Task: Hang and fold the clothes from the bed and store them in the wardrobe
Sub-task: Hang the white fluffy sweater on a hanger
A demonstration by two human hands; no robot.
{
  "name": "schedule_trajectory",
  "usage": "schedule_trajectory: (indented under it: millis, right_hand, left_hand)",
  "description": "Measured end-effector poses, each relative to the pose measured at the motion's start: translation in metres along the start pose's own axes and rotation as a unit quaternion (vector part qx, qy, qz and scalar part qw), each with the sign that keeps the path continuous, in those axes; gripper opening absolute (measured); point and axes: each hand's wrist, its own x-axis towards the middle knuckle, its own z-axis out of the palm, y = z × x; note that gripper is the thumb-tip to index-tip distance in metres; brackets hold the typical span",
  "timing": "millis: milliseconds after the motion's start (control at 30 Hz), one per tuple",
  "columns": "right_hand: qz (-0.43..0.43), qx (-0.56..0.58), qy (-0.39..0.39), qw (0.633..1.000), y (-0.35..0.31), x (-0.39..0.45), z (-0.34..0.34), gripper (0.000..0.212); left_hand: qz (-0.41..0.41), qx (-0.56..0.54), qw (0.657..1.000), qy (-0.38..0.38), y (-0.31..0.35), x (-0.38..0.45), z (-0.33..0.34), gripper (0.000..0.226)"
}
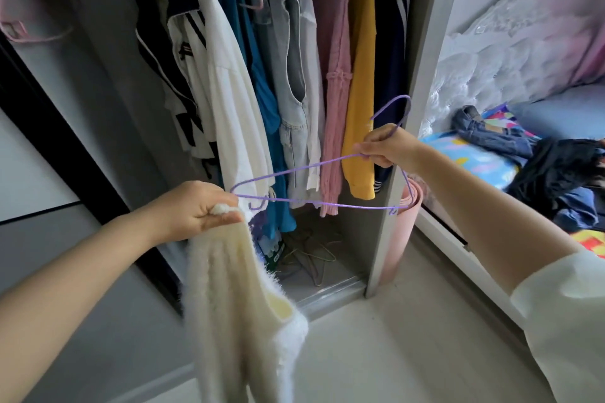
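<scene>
My left hand (199, 209) grips the top edge of a fluffy cream sweater (235, 304), which hangs down in front of me. My right hand (386, 149) pinches a thin purple wire hanger (314, 203) at its neck, just below the hook. The hanger's left tip lies against the sweater at my left fingers. Behind them stands the open wardrobe (422, 42) with several garments hanging in a row, among them a white shirt (229, 91), a pink knit (334, 91) and a yellow top (360, 91). The bed (474, 160) at the right carries jeans (491, 134) and dark clothes (563, 173).
Loose wire hangers (311, 255) lie on the wardrobe floor. A pink rolled mat (406, 216) leans beside the wardrobe's side panel. A dark sliding door frame (65, 127) runs at the left. Pale floor (393, 337) stretches below my hands.
</scene>
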Motion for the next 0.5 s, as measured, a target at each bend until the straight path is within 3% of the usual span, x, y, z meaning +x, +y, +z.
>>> schedule_trajectory:
  millis: [200,333,500]
  right_hand:
    - [-0.016,-0.050,-0.075,0.996,-0.021,-0.002,0.022,0.028]
    - [-0.012,-0.034,-0.048,0.998,-0.015,0.002,0.031,0.033]
    - [-0.027,-0.036,-0.014,0.999,-0.011,0.003,0.016,0.031]
  left_hand:
    - [-0.020,0.032,0.999,-0.023,-0.004,0.001,-0.008,0.063]
    - [-0.007,0.044,0.999,-0.014,-0.005,0.001,-0.010,0.059]
    - [0.069,0.076,0.995,0.013,-0.005,-0.002,-0.009,0.048]
